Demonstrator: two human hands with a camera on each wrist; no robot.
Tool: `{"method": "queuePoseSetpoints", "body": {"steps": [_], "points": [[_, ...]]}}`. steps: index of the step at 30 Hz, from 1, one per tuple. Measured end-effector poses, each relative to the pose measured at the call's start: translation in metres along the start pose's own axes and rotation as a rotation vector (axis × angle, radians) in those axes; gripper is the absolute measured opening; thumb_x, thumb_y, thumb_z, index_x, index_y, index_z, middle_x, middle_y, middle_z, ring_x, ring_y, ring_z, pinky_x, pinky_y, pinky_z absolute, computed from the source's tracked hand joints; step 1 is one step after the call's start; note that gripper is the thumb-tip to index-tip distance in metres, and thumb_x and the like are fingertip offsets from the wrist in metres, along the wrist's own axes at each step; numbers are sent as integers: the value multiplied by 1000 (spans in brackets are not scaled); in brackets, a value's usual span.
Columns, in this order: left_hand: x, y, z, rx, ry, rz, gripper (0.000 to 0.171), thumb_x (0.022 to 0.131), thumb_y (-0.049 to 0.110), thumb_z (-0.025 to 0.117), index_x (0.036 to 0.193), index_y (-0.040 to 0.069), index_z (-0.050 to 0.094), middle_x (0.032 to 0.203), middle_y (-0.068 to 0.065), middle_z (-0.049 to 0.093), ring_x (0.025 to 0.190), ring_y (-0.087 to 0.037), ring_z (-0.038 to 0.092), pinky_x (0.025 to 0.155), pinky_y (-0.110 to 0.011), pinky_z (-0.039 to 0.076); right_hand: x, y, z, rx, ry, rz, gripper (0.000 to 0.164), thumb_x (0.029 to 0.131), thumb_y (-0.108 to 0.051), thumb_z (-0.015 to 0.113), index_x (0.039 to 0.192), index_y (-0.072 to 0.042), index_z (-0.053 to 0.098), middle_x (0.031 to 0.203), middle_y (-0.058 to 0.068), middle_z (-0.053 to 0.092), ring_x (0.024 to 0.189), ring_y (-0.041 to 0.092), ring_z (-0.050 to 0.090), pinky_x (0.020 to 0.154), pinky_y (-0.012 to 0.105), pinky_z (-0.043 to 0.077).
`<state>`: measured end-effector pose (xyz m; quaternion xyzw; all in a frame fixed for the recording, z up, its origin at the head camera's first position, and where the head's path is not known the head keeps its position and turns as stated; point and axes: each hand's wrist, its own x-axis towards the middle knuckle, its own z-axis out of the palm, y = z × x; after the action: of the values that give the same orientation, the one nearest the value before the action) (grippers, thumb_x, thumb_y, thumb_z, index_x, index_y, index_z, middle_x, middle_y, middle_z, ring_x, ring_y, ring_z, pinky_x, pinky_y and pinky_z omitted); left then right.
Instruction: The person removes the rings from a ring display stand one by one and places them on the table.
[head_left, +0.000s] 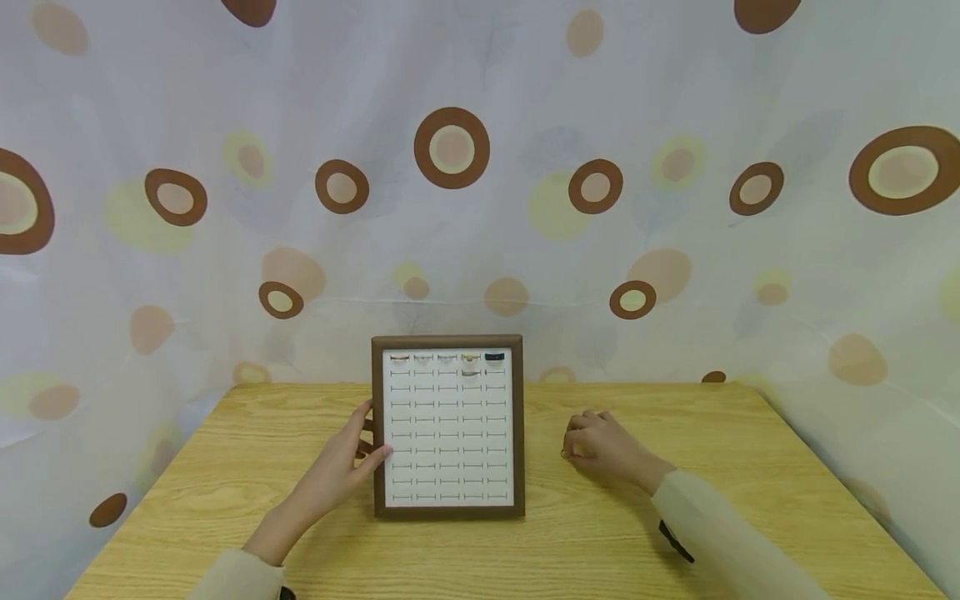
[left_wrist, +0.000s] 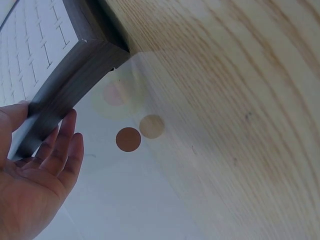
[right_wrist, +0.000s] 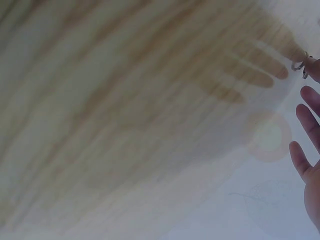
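Observation:
A brown-framed ring display board (head_left: 448, 475) stands upright on the table, its white face lined with slots. Several rings (head_left: 469, 357) sit in its top row, and one silvery ring (head_left: 470, 374) is in the second row. My left hand (head_left: 341, 467) grips the frame's left side, thumb on the front and fingers around the edge; the left wrist view shows this hand (left_wrist: 40, 180) at the dark frame side. To the right of the board, my right hand (head_left: 603, 446) is low over the table. Its fingertips pinch a small silvery ring (right_wrist: 298, 66), partly hidden by the fingers.
The wood-grain table (head_left: 600, 550) reaches back to a pale curtain (head_left: 510, 233) with brown and yellow spots. Its surface reflects the right hand's fingers. Light sleeves (head_left: 720, 533) cover both forearms, with a dark strap (head_left: 675, 542) below the right one.

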<state>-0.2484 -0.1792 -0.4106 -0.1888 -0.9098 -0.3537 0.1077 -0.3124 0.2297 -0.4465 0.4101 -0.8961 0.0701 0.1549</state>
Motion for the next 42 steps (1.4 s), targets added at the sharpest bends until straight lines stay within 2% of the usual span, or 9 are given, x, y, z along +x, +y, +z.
{"method": "queuePoseSetpoints", "body": {"steps": [8, 12, 17, 25, 28, 35, 42], "points": [[-1, 1, -1, 10, -8, -18, 72, 90, 27, 59, 143, 0, 19, 113, -12, 57, 84, -16, 63, 73, -28, 53, 0, 0, 1, 19, -8, 12, 10, 78, -16, 72, 79, -24, 66, 89, -7, 58, 81, 12, 48, 70, 36, 41], [-2, 0, -1, 12, 0, -5, 72, 90, 29, 58, 143, 0, 19, 112, -11, 56, 83, -14, 63, 74, -28, 53, 1, -3, -5, 46, 24, 36, 7, 79, -19, 72, 81, -22, 66, 89, -5, 58, 82, 13, 49, 69, 38, 42], [-1, 0, 1, 5, 2, 12, 72, 90, 30, 57, 142, -1, 19, 112, -11, 56, 81, -12, 62, 75, -27, 53, 7, -1, -18, 31, 112, 68, 16, 76, -18, 74, 89, -16, 65, 92, -2, 60, 86, 19, 54, 71, 43, 45], [0, 2, 0, -5, -1, 14, 70, 90, 26, 58, 142, -1, 19, 111, -11, 56, 82, -12, 62, 75, -26, 53, 28, -3, -50, -32, 359, 2, 26, 68, -11, 78, 90, -13, 65, 91, 1, 62, 79, 19, 54, 63, 36, 42], [-1, 2, 0, -9, -1, 13, 70, 90, 25, 58, 142, -1, 19, 110, -11, 57, 81, -12, 62, 74, -25, 53, 37, -9, -64, -34, 417, -13, 27, 68, -11, 78, 91, -12, 65, 91, 1, 63, 79, 19, 54, 63, 35, 40], [0, -1, 1, -5, 16, 27, 70, 90, 25, 59, 141, -4, 21, 109, -12, 57, 80, -13, 62, 72, -25, 54, 60, -28, -91, -33, 461, -37, 26, 72, -15, 76, 95, -13, 64, 95, 1, 63, 84, 19, 54, 69, 37, 42], [0, -1, 1, 2, 17, 39, 69, 90, 24, 59, 141, -4, 22, 108, -11, 57, 80, -12, 63, 71, -23, 53, 78, -50, -103, -16, 495, -65, 24, 74, -16, 74, 95, -11, 65, 95, 2, 64, 86, 20, 55, 72, 39, 44]]}}
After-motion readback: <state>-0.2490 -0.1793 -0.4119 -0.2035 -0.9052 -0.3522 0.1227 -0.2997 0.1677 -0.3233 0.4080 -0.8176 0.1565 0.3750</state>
